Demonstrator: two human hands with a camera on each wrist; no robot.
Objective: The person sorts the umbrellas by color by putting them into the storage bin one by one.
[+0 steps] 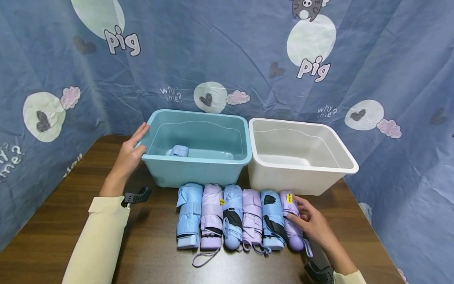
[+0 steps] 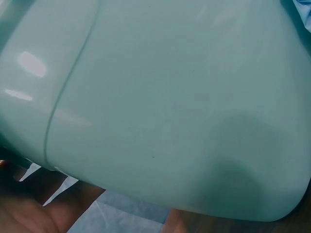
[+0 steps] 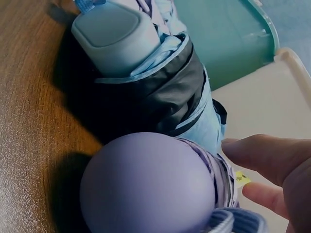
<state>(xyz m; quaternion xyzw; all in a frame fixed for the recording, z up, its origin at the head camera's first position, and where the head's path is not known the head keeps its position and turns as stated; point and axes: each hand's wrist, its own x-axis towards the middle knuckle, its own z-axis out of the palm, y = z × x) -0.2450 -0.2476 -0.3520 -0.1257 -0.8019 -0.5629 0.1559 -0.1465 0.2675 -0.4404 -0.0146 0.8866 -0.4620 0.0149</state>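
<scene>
Six folded umbrellas lie side by side on the table. My right hand [image 1: 315, 225] is over the rightmost, a purple umbrella [image 1: 292, 228] with a rounded handle and yellow tag. Its thumb overlaps the fabric and its other fingers reach along the right side. The right wrist view shows the thumb [image 3: 262, 153] beside the fabric, behind the round handle [image 3: 146, 184]. Left of it lies a blue umbrella [image 1: 272, 219] with black patches. My left hand [image 1: 129, 156] rests against the left end of the teal bin [image 1: 195, 169], fingers extended along its rim. Inside is a pale blue-lavender bundle [image 1: 179, 151].
A white bin [image 1: 283, 177] stands right of the teal bin, behind the umbrellas. Several wrist straps, one a purple loop [image 1: 205, 258], trail toward the front of the wooden table [image 1: 156, 244]. A blue printed cloth [image 1: 227, 51] hangs behind.
</scene>
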